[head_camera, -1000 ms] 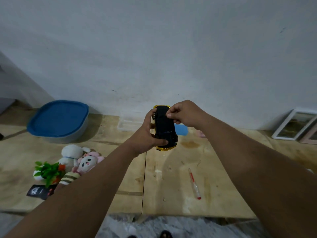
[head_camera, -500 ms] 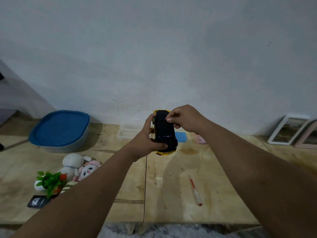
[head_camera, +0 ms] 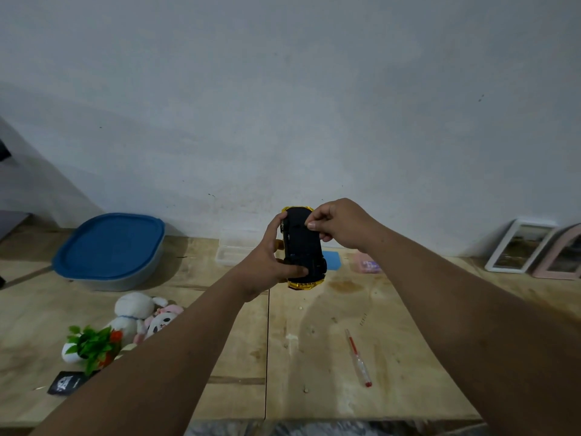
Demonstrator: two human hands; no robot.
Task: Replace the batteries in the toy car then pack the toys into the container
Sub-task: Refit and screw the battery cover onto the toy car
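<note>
I hold a gold toy car (head_camera: pixel 302 247) upside down above the wooden table (head_camera: pixel 314 357), its black underside facing me. My left hand (head_camera: pixel 273 262) grips the car's left side and near end. My right hand (head_camera: pixel 341 226) has its fingers curled and its fingertips pressed on the far part of the underside. A red-handled screwdriver (head_camera: pixel 358 358) lies on the table below. A grey container with a blue lid (head_camera: pixel 110 247) stands at the back left. Plush toys (head_camera: pixel 144 313) and a small potted toy plant (head_camera: pixel 91 344) lie at the front left.
A clear plastic box (head_camera: pixel 234 251) sits against the wall behind the car, next to a blue pad (head_camera: pixel 332 259) and a pink packet (head_camera: pixel 367 265). Picture frames (head_camera: pixel 522 247) lean on the wall at right. A black card (head_camera: pixel 66 382) lies near the table's front left edge.
The view has tilted slightly, so the hands and the car sit a little lower in the picture. My grip on the car is unchanged, and my right fingertips stay on the underside.
</note>
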